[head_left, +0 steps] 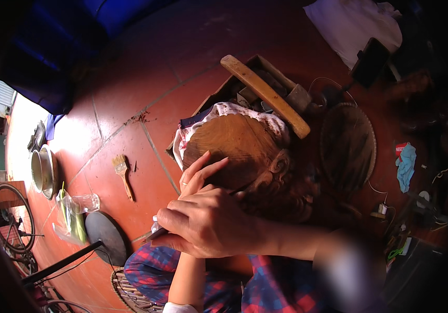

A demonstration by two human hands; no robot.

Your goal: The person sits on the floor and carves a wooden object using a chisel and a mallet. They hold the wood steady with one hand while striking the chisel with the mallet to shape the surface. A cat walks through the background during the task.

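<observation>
A round brown piece of wood [229,138], with carved curls along its lower right side, lies in front of me on a stained white cloth [227,108]. My left hand [197,175] rests on its near edge, fingers stretched over the wood and a ring on one of them. Across the left wrist lies my right hand [211,221], closed around a slim dark tool [157,234]. Only a short end of that tool sticks out on the left of the fist; its kind is hidden.
Beneath the cloth sits a cardboard box [211,100] of blocks, a wooden bar [265,96] across it. A paintbrush [121,169] lies left on red tiles. Metal basins [51,172], a bag of green vegetables [74,219] and a round stand base [106,240] are left; a round board [348,148] is right.
</observation>
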